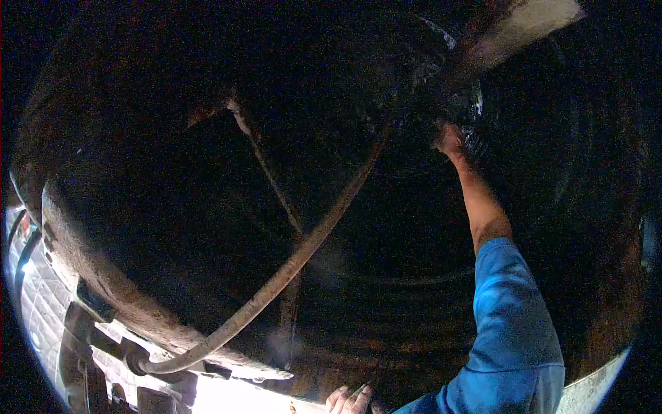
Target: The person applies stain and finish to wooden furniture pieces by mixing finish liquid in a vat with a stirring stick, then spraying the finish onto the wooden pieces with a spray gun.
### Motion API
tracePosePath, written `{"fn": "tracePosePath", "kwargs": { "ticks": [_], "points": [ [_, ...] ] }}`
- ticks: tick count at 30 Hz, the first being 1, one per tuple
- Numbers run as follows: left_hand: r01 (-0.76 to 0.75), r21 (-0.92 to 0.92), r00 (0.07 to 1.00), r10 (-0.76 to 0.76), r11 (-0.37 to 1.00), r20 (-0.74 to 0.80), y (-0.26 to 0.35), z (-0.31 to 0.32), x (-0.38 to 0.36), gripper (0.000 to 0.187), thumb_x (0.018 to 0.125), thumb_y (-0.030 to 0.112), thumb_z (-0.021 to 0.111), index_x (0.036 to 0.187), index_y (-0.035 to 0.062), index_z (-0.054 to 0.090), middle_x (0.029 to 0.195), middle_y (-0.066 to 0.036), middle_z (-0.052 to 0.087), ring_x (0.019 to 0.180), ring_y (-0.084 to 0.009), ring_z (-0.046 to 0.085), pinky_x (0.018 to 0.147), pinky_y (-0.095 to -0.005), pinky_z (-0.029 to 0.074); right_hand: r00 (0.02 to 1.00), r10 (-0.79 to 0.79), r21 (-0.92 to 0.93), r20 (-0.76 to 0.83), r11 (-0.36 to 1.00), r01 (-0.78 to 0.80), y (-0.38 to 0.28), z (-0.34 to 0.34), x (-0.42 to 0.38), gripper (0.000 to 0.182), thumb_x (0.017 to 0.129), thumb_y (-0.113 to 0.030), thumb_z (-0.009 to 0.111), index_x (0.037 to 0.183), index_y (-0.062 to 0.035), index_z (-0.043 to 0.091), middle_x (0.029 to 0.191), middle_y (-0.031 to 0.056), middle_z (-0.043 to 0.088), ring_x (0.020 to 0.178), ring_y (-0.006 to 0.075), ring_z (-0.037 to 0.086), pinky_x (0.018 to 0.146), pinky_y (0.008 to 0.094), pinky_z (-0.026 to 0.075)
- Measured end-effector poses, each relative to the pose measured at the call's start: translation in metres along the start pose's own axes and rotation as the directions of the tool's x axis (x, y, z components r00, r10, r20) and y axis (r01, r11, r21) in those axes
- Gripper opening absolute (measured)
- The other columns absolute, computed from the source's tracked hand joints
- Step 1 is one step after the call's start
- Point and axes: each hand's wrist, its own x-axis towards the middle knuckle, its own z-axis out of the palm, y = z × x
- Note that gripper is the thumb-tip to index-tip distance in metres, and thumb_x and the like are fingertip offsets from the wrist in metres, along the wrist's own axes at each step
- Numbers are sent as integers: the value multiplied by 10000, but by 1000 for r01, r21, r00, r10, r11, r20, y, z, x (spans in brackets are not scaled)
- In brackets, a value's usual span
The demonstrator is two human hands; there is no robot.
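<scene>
While the bare right hand reaches toward glossy dark parts at upper right — its grip lost in shadow — the left hand shows bent fingers at the bottom edge, hold unclear. Better light and a firm brace would help, with the forearm clear of the curved, dirty grey-brown hose.

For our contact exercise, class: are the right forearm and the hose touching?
Apart. The head view shows a wide dark gap between right forearm and hose.
</scene>
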Motion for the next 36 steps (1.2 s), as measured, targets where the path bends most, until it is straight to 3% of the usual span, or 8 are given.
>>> {"fn": "tracePosePath", "kwargs": {
  "ticks": [6, 12, 15, 17, 21, 24, 30, 36],
  "points": [
    [4, 19, 999, -3, 1000, -37, 3, 15, -1, 330, 824, 91, 590, 1137, -9, 624, 941, -141, 704, 815, -261, 673, 880, -449, 499, 992, -9, -291, -127, 956, -29, -3, 9, 10, 777, 734, -179, 743, 1424, -85, 398, 1130, 173, 633, 1035, 363, 617, 900, 452, 507],
    [65, 25, 998, -65, 998, -13, 15, 21, 0, 315, 802, 117, 606, 1099, 23, 648, 924, -129, 699, 800, -277, 661, 867, -466, 500, 996, 50, -223, -67, 973, -64, 10, 21, 25, 849, 721, -194, 760, 1463, -91, 360, 1158, 186, 620, 1061, 352, 604, 899, 449, 506],
    [72, 36, 997, -71, 997, -26, 9, 23, -3, 312, 793, 107, 612, 1093, 33, 652, 906, -125, 695, 792, -288, 658, 851, -470, 499, 966, -23, -12, -258, 1000, 21, 71, 94, 53, 864, 717, -210, 765, 1472, -107, 356, 1156, 186, 624, 1067, 338, 603, 885, 436, 510],
    [85, 41, 996, -83, 996, -42, 10, 27, -4, 314, 782, 92, 616, 1089, 36, 652, 889, -120, 691, 793, -291, 657, 842, -472, 499, 969, 53, -172, -242, 980, -97, 60, 103, 62, 832, 725, -222, 739, 1468, -143, 373, 1168, 158, 631, 1074, 325, 603, 888, 439, 507],
    [85, 53, 996, -83, 995, -33, 10, 19, 1, 300, 779, 72, 616, 1074, 29, 651, 840, -109, 677, 774, -284, 657, 825, -467, 504, 990, -70, -332, -126, 943, 25, 34, 107, 37, 779, 737, -227, 698, 1456, -178, 402, 1212, 145, 626, 1118, 336, 590, 931, 467, 489],
    [92, 68, 994, -87, 993, -71, 35, 33, 26, 267, 802, 75, 611, 1059, 13, 649, 824, -111, 676, 730, -275, 656, 808, -457, 516, 988, 82, 80, -127, 994, -72, 7, 62, 15, 734, 724, -200, 682, 1419, -153, 450, 1208, 172, 628, 1101, 368, 602, 942, 472, 487],
    [64, 104, 991, -51, 993, -128, -4, 4, -2, 369, 818, 162, 620, 1147, -5, 600, 863, -115, 682, 728, -259, 654, 843, -459, 511, 896, -226, 57, -382, 962, 267, -59, 32, -53, 659, 700, -103, 651, 1345, -168, 533, 1088, 216, 664, 1002, 381, 646, 866, 447, 520],
    [52, -26, 972, -57, 998, -226, -27, -1, -14, 334, 786, 88, 650, 1114, 30, 622, 858, -117, 684, 745, -254, 652, 820, -398, 515, 990, 95, 378, 107, 917, -129, -160, -85, -130, 685, 726, 41, 553, 1389, -117, 484, 895, 176, 670, 689, 253, 651, 631, 365, 526]
  ]
}}
